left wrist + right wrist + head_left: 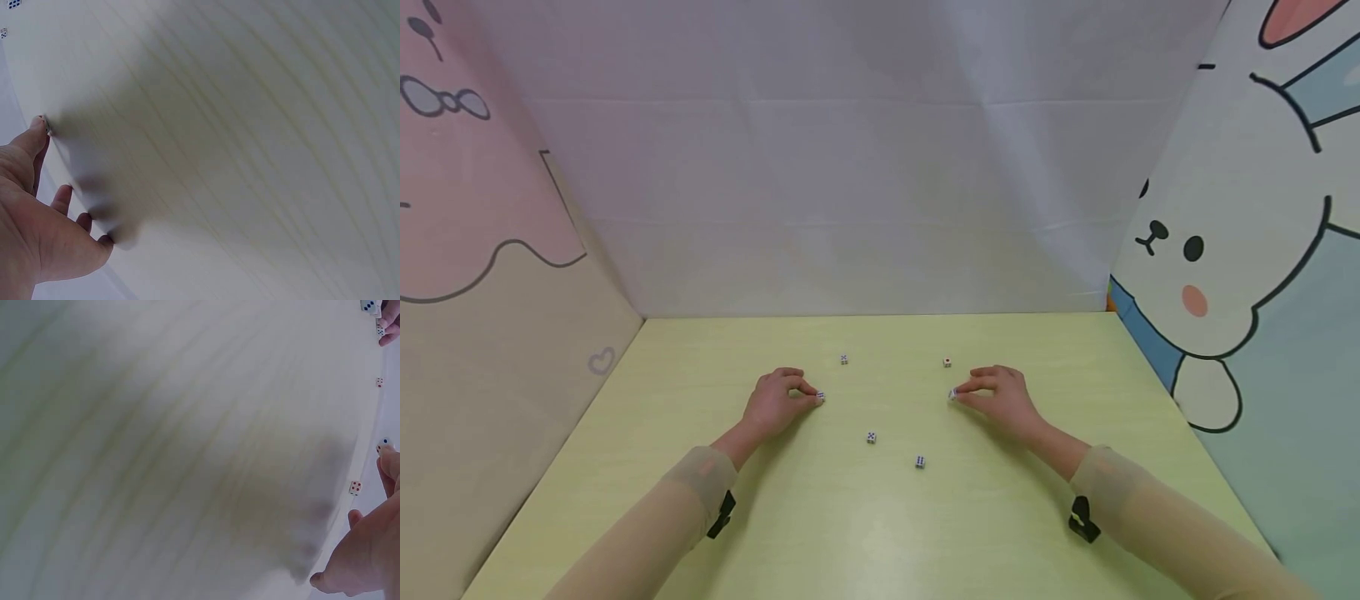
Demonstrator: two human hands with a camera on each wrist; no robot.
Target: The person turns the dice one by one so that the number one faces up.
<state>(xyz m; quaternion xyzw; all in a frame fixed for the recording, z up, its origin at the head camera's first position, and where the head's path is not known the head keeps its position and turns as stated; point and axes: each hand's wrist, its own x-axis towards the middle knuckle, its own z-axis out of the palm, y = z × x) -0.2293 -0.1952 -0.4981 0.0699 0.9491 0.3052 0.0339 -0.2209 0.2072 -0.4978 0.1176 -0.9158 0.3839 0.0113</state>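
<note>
My left hand (775,402) pinches a small white die (821,396) between thumb and forefinger, low over the table's left half. Across from it, my right hand (1006,400) pinches another die (952,393) with thumb and forefinger. Just behind the right fingertips sits a die with a red pip (947,362). A further die (844,359) lies beyond the left hand. In the left wrist view the left hand's die (48,125) is mostly covered by the fingertips. The right wrist view shows the right hand's die (383,445) partly hidden by the fingers.
Nearer to me, between the two arms, lie a die (871,437) and, to its right, another die (920,462). The pale yellow table (820,533) ends at a white back sheet (865,208). Cartoon-printed panels (1262,275) stand along both sides.
</note>
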